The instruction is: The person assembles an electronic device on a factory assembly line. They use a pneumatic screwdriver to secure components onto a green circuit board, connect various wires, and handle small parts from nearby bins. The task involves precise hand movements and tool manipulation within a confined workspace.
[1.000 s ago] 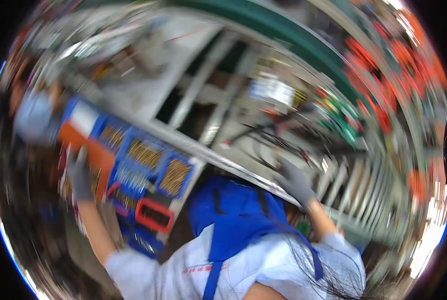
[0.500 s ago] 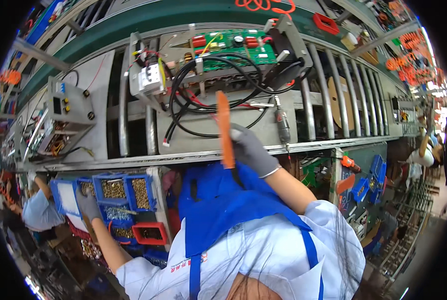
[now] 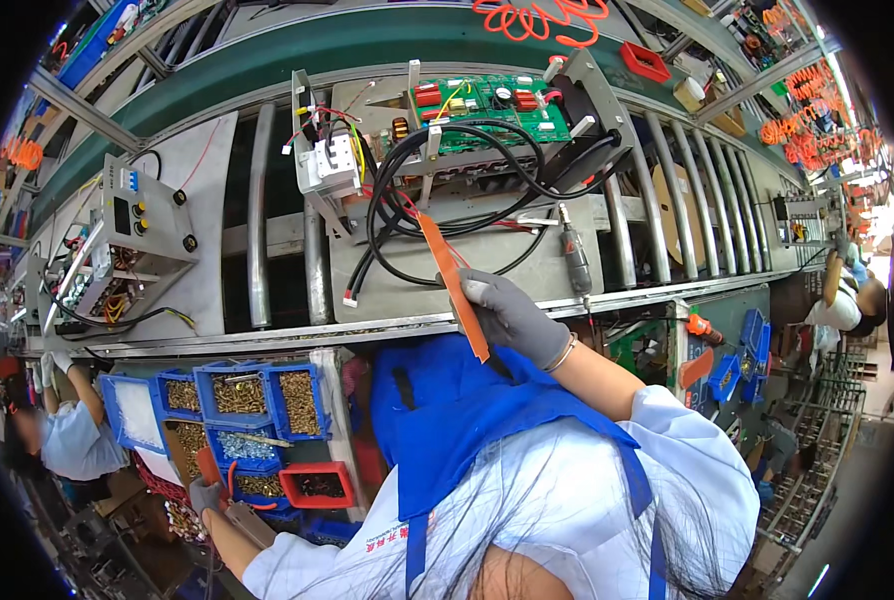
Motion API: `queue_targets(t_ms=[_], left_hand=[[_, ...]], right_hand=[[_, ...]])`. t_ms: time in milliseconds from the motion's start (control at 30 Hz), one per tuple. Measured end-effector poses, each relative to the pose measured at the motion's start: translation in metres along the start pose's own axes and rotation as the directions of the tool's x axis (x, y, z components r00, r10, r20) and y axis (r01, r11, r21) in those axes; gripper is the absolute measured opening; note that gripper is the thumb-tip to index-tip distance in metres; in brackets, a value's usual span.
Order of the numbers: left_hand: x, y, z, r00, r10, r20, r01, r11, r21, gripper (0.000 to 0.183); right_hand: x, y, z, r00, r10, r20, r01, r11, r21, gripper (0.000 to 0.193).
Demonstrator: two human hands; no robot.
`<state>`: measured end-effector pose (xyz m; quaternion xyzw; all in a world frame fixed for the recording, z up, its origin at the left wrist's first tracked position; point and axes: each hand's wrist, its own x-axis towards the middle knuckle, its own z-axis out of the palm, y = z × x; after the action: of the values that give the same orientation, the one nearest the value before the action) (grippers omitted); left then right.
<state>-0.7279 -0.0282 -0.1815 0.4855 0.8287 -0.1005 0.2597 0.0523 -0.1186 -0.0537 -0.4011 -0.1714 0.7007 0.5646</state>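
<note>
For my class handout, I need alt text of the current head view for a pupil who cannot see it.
A person's grey-gloved right hand holds a flat orange strip at a roller conveyor, where a green circuit board sits behind looped black cable. The gloved left hand is near blue bins, some holding small brass-coloured parts, and a red bin.

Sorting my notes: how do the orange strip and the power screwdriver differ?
The orange strip is flat; the power screwdriver is rounded. The strip is plain orange; the screwdriver is mostly dark grey. The strip is held in the gloved right hand, while the screwdriver lies on the grey board. Both are long and narrow.
</note>
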Motion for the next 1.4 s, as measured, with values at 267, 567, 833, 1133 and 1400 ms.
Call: queue_targets(t_ms=[267,567,833,1133,1400], left_hand=[[-0.133,0.225,-0.107,0.654,0.617,-0.437,-0.755,0.493,-0.433,0.055],[-0.358,0.577,0.126,0.352,0.881,-0.316,-0.622,-0.032,-0.783,0.068],[-0.49,0.64,0.209,-0.289,0.942,-0.167,-0.717,-0.329,-0.614,0.064],[-0.486,0.629,0.262,-0.022,0.949,0.313,-0.772,0.183,-0.609,0.048],[-0.486,0.608,0.274,0.27,0.92,0.284,-0.728,0.388,-0.565,0.044]], right_hand=[[0.009,0.01,0.008,0.98,-0.198,-0.003,0.163,0.817,-0.553,0.028],[-0.042,0.009,-0.017,0.827,-0.463,-0.319,0.233,0.798,-0.556,0.03],[-0.189,0.024,-0.145,0.177,-0.689,-0.703,0.269,0.721,-0.638,0.03],[-0.474,0.094,-0.436,-0.712,-0.396,-0.58,-0.293,0.918,-0.267,0.028],[-0.436,0.01,-0.475,-0.523,-0.005,-0.852,-0.598,0.714,0.364,0.101]])
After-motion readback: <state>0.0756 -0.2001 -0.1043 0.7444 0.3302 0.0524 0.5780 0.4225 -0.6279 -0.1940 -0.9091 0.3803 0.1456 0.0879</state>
